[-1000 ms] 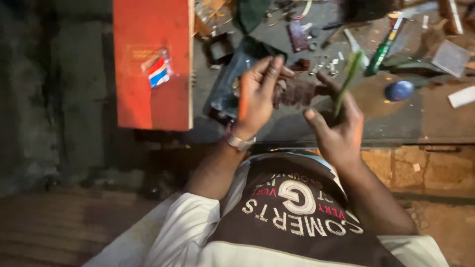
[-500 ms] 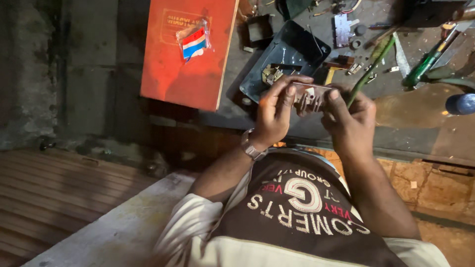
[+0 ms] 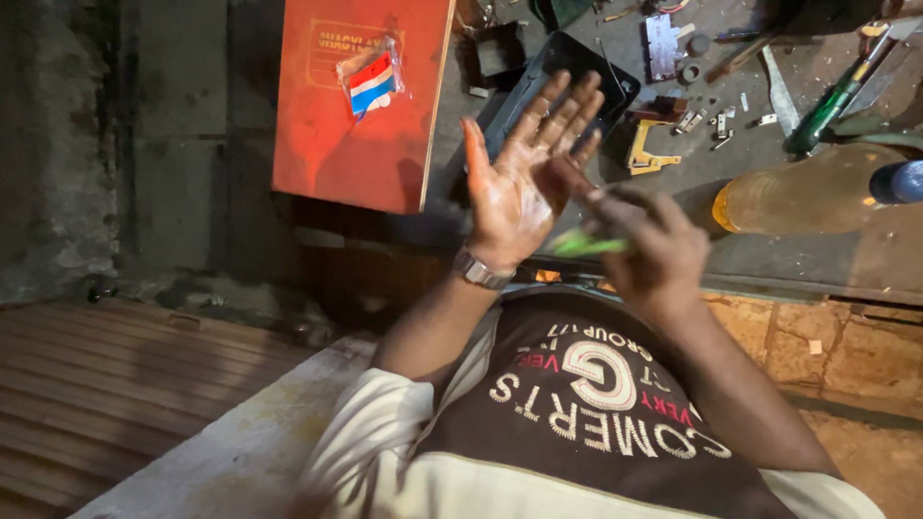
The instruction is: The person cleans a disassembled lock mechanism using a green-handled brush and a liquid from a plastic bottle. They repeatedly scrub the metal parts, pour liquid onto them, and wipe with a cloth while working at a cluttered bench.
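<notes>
A black tray [image 3: 615, 82] is seen on the grey workbench [image 3: 769, 240], and it serves here as the landmark. Most of the tray is hidden behind the raised left hand [image 3: 524, 183], so its contents cannot be told. Just left of the tray an orange-red box [image 3: 356, 115] is laid, with a small clear packet [image 3: 370, 82] holding something red, white and blue set on its lid. Right of the tray, small metal parts [image 3: 673, 48] and a yellow bracket [image 3: 649, 154] are scattered, and further right a green-handled screwdriver [image 3: 832, 101] is laid. Below these, a plastic bottle [image 3: 808, 197] of yellowish liquid is laid on its side.

The left hand is held up in front of the tray, palm showing and fingers spread; a wristwatch [image 3: 479, 269] is worn on it. The right hand [image 3: 644, 245] is closed around a green tool [image 3: 586, 245], which is blurred, and its tip is held touching or just beside the heel of the left palm, below the tray.
</notes>
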